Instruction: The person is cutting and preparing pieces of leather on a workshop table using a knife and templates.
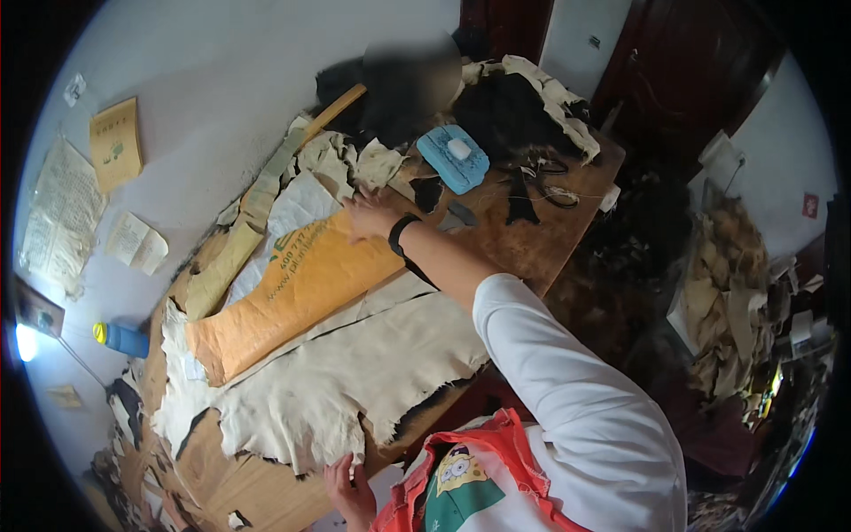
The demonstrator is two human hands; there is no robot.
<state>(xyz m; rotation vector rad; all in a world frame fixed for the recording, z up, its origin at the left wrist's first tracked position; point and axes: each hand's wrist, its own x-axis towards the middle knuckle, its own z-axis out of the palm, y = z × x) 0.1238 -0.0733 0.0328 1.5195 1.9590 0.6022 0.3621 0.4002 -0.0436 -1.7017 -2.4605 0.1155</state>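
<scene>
A pale hide [310,390], skin side up with ragged edges, lies spread over the wooden table. On it rests an orange paper pattern piece [284,288] with dark green print, long and curved along its upper side. My right hand [377,215], a black band on its wrist, reaches across to the pattern's far end and lies on it with spread fingers. Close to me, my left hand [348,490] is at the hide's near edge. Its fingers point up and stand slightly apart, with the fingertips at the hide's border.
A light blue tray [454,160] with a white block stands farther back, near dark fur pieces [510,111] and scraps. Long yellowish strips [226,266] lie along the wall side. A blue bottle [124,340] with a yellow cap is at left. Hides [722,293] are piled at right.
</scene>
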